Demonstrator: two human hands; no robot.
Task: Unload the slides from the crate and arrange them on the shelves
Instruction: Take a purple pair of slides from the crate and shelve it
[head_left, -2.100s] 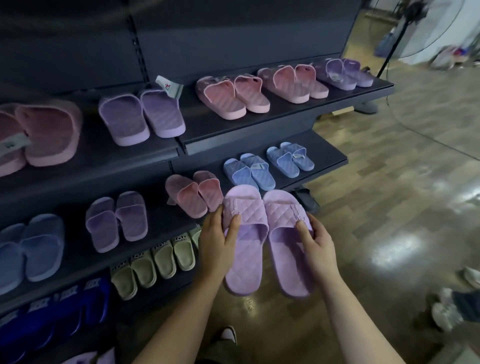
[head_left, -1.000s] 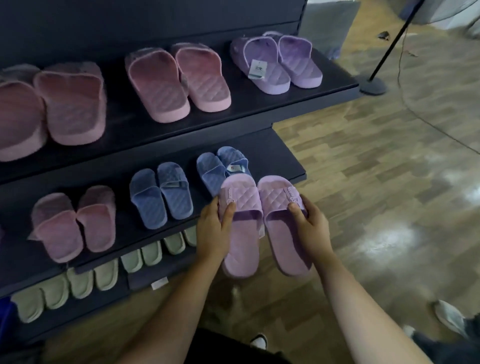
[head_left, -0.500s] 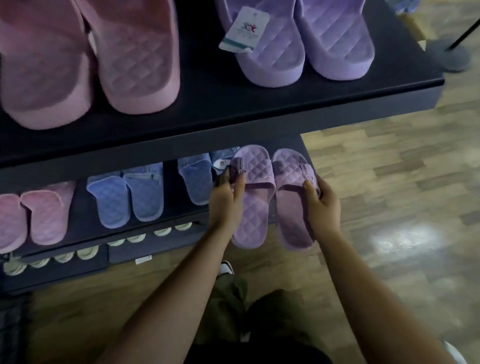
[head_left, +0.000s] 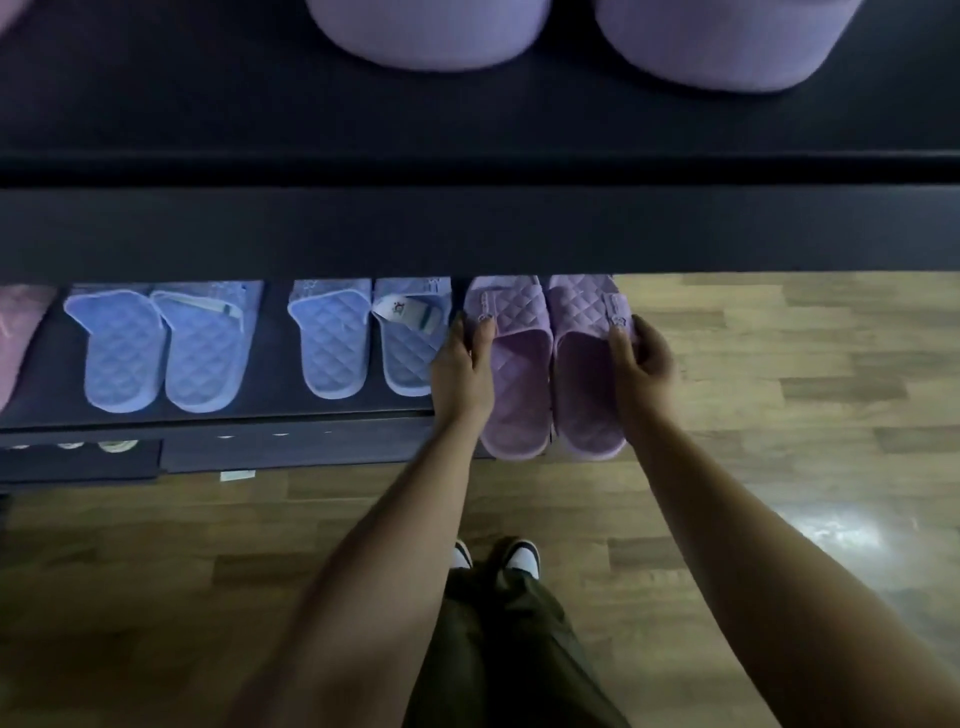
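I hold a pair of lilac quilted slides side by side at the right end of the lower shelf (head_left: 260, 415). My left hand (head_left: 462, 369) grips the left slide (head_left: 519, 384) at its outer edge by the strap. My right hand (head_left: 641, 364) grips the right slide (head_left: 587, 384) on its outer side. Their toes reach under the upper shelf (head_left: 467, 228), which hides the tips. The heels stick out past the lower shelf's front edge. No crate is in view.
Two pairs of blue slides (head_left: 161, 348) (head_left: 363, 338) lie on the lower shelf left of my hands, a pink one (head_left: 15, 338) at the far left. Purple slides (head_left: 571, 31) sit on the upper shelf. Wooden floor (head_left: 779, 415) lies right and below.
I have leaned closer and lower; the lilac pair has moved forward onto the lower shelf's right end, next to the blue slides. Both hands keep their grip.
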